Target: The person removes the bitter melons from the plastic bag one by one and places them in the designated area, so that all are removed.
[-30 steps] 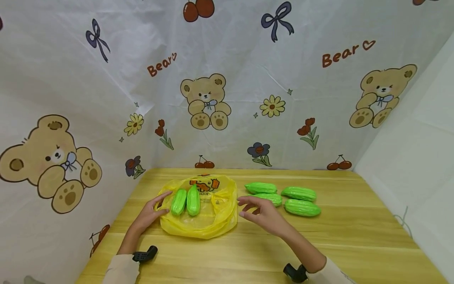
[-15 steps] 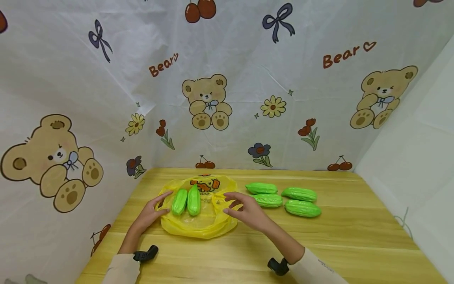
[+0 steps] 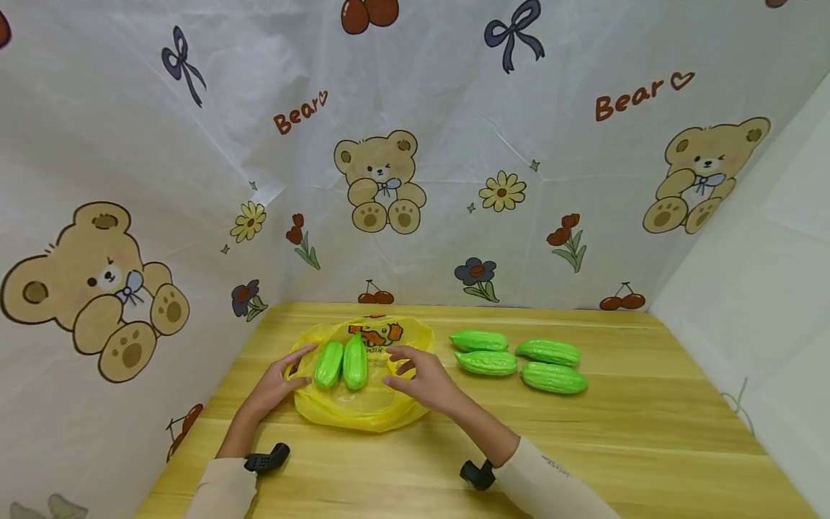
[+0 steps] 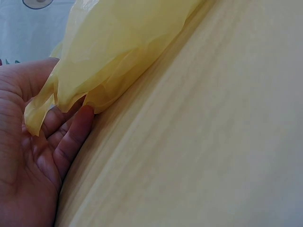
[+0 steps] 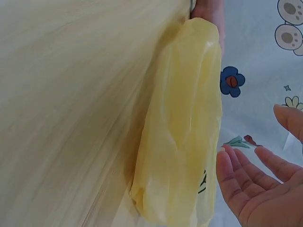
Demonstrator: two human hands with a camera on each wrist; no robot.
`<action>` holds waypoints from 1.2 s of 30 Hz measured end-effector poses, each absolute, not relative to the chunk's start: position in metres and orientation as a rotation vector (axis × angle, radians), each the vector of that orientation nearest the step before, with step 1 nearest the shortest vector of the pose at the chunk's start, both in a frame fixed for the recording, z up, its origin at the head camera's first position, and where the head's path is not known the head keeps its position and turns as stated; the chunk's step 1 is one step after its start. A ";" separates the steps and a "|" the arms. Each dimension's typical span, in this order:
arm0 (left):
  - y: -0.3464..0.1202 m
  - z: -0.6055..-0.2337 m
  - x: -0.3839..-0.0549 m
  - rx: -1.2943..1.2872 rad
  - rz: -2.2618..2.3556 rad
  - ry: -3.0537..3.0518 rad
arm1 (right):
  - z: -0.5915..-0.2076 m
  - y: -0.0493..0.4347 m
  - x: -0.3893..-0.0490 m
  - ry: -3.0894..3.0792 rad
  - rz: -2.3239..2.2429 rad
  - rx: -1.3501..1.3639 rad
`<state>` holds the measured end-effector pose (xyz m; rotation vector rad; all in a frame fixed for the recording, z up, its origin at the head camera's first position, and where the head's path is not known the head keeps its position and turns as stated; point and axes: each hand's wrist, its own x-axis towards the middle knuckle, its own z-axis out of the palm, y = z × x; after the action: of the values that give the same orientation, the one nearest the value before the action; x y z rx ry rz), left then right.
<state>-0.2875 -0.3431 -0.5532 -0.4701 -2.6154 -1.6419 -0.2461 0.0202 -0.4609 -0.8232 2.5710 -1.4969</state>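
A yellow plastic bag [image 3: 350,418] lies spread on the table, with two bright green bitter melons [image 3: 328,365] side by side on its left part. My left hand [image 3: 272,389] rests at the bag's left edge, thumb and index finger apart. In the left wrist view, a loose bag handle [image 4: 38,116] hangs in the palm of that hand and the bent fingers touch the plastic. My right hand [image 3: 424,382] hovers over the bag's right side, fingers parted and holding nothing. From the right wrist view, the hand [image 5: 265,194] appears beside the bag [image 5: 184,118].
Several more green bitter melons [image 3: 486,363] lie in two pairs on the wooden table [image 3: 648,432], right of the bag. Behind and to the left hangs a white cloth [image 3: 428,79] printed with bears and flowers. A white wall [image 3: 772,288] borders the right side.
My right hand has moved left, from beside the loose bitter melons to above the right part of the bag. The left hand and the melons have stayed in place.
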 end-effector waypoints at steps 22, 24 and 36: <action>-0.345 -0.557 -0.290 -0.528 -1.613 -2.590 | -0.478 -0.028 -0.261 2.557 -1.577 -0.657; -0.346 -0.557 -0.289 -0.534 -1.610 -2.589 | -0.480 -0.032 -0.262 2.556 -1.582 -0.627; -0.347 -0.558 -0.291 -0.522 -1.621 -2.594 | -0.492 -0.052 -0.270 2.657 -1.495 -0.507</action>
<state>-0.2909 -0.3465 -0.5577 -0.5216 -2.5943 -1.6210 -0.2704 -0.0520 -0.4921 -0.5070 2.6568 -1.4953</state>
